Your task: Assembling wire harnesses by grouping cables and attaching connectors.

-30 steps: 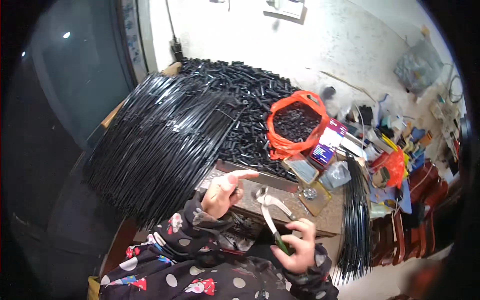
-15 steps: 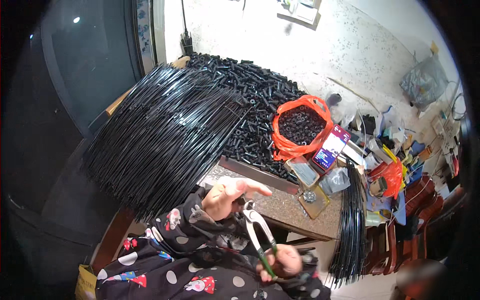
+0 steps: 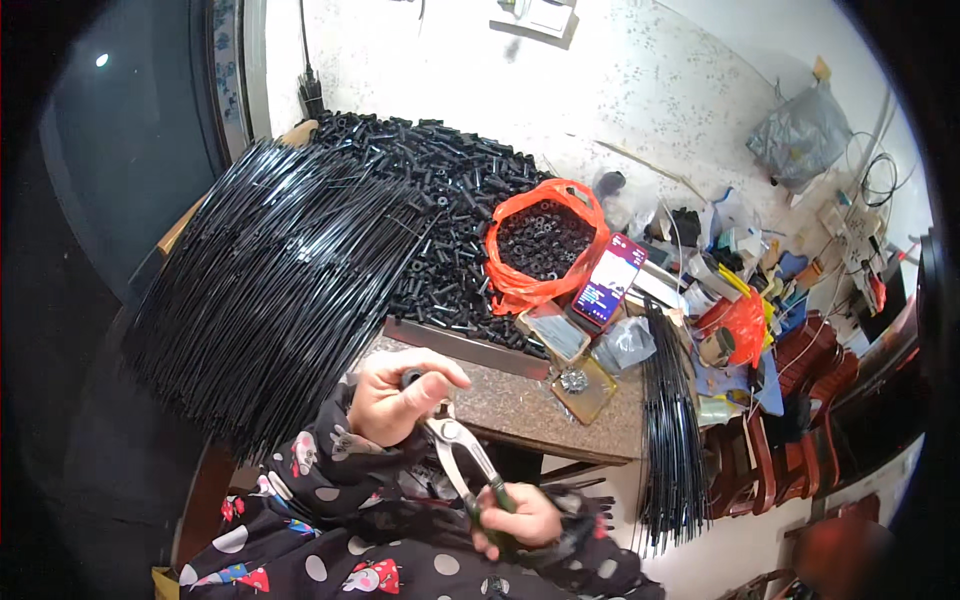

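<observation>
Beside the left hand (image 3: 384,408) holding a black piece (image 3: 410,378), pincers (image 3: 451,432) fill the right hand (image 3: 527,516).

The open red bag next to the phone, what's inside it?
Inside the red bag is a heap of small black pieces, some ring-shaped. Only the top layer shows; it covers whatever lies deeper and the bag's bottom.

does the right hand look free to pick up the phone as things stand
Probably not as it is: the right hand is closed around the pliers, so it would likely have to let go first. The phone itself lies uncovered, facing up, beside the orange bag.
</observation>
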Available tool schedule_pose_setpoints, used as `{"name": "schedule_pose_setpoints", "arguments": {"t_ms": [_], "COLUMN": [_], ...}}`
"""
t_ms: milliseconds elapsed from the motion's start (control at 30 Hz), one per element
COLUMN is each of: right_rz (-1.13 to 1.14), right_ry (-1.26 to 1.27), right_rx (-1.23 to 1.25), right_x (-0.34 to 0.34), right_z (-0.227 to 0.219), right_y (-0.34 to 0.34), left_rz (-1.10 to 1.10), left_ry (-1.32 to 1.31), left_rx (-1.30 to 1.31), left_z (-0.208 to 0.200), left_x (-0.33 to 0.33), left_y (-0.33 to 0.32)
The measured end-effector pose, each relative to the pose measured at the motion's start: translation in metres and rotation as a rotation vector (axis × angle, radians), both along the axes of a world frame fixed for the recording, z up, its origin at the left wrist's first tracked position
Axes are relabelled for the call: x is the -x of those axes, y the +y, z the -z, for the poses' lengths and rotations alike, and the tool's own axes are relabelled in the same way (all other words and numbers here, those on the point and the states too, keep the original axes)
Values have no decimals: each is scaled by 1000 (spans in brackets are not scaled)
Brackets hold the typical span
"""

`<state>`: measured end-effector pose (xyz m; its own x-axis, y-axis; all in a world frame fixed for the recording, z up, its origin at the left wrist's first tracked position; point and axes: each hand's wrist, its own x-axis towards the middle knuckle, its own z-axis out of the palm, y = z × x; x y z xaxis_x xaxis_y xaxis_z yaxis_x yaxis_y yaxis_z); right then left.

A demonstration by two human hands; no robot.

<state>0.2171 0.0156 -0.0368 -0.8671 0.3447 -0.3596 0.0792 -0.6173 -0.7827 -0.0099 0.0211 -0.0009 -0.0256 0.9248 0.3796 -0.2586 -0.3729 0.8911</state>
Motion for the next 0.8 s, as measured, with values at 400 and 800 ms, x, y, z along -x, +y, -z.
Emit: {"name": "schedule_pose_setpoints", "arguments": {"t_ms": [400,800], "right_rz": [193,635], "right_ry": [-389,-352], "right_rx": [-1323,-1957], "right_x": [-8,9], "right_z": [-27,-1], "right_y": [9,28], "left_rz": [-27,-65], "left_ry": [310,304], "left_rx": [-128,-107], "left_z": [0,8], "left_x": [13,8], "left_y": [2,1]}}
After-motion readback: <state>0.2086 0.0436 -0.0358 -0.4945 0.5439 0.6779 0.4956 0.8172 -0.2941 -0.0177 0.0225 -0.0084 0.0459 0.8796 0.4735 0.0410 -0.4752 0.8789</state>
